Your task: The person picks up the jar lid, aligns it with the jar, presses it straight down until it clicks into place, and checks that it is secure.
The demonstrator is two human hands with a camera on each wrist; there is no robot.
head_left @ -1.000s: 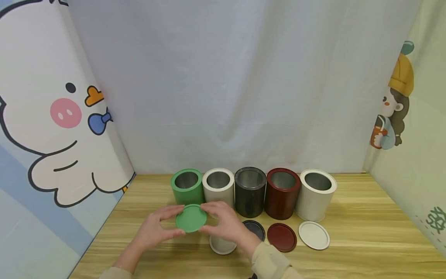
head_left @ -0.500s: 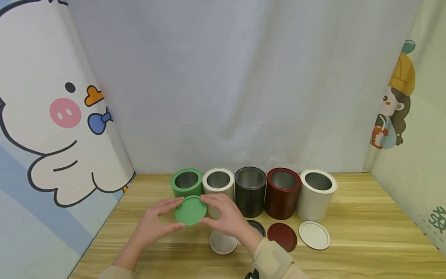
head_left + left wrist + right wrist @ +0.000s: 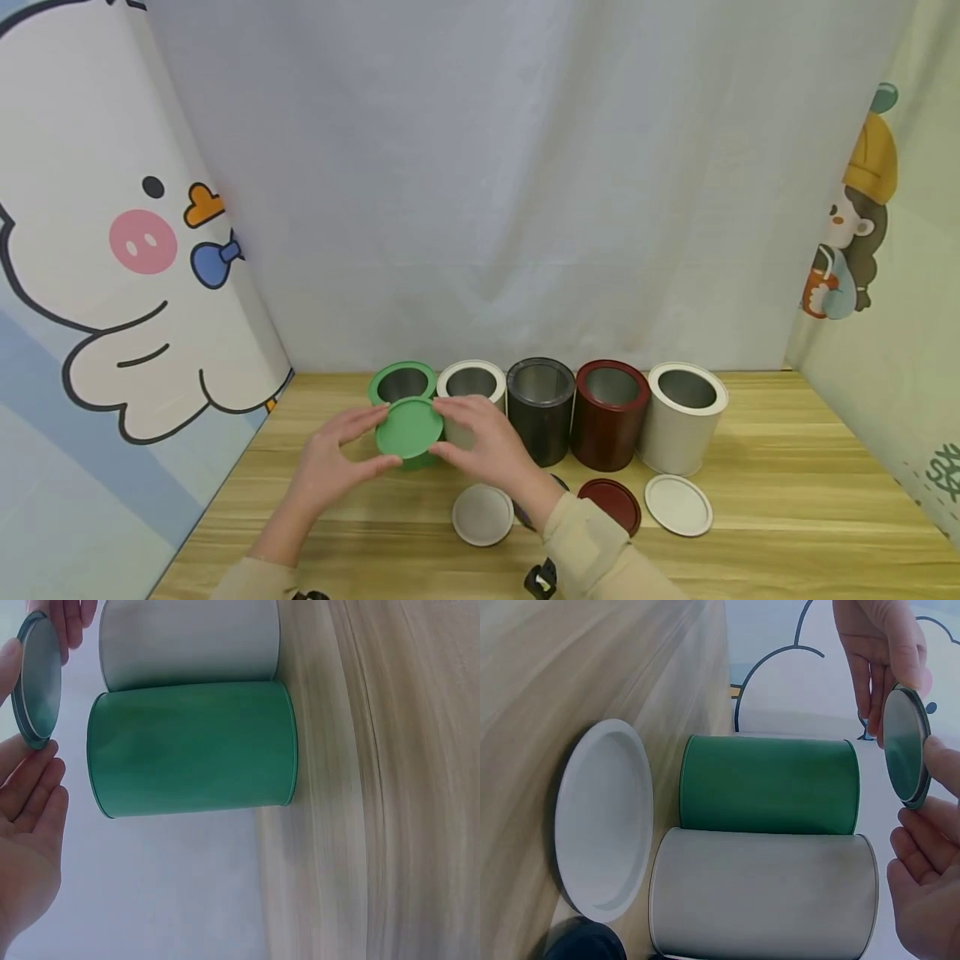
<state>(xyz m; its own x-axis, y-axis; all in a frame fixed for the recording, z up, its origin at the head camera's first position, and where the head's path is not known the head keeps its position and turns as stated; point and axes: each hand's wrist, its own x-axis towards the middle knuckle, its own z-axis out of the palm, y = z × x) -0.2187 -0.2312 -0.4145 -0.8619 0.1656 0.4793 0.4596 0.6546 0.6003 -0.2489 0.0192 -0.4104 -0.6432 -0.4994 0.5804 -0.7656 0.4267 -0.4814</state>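
Between both hands a round green lid [image 3: 408, 428] is held up by its edge. My left hand [image 3: 333, 462] pinches its left side with thumb and fingers; my right hand [image 3: 487, 442] pinches the right side. The lid is in front of the open green can [image 3: 402, 369], overlapping its near side in the head view. Both wrist views show the lid raised near the level of the green can's top and apart from it; the lid [image 3: 39, 681] and the can [image 3: 191, 750] appear sideways in the left wrist view.
Right of the green can stand open cans in a row: white [image 3: 450, 367], black [image 3: 538, 433], dark red [image 3: 606, 437] and white [image 3: 675, 437]. Before them lie lids: white [image 3: 482, 515], black [image 3: 522, 517], partly hidden by the right arm, dark red [image 3: 611, 507] and white [image 3: 678, 505].
Both hands have lifted the green lid and carried it away from the person, toward the green can. The white lid beneath is now fully uncovered. The cans stay put.
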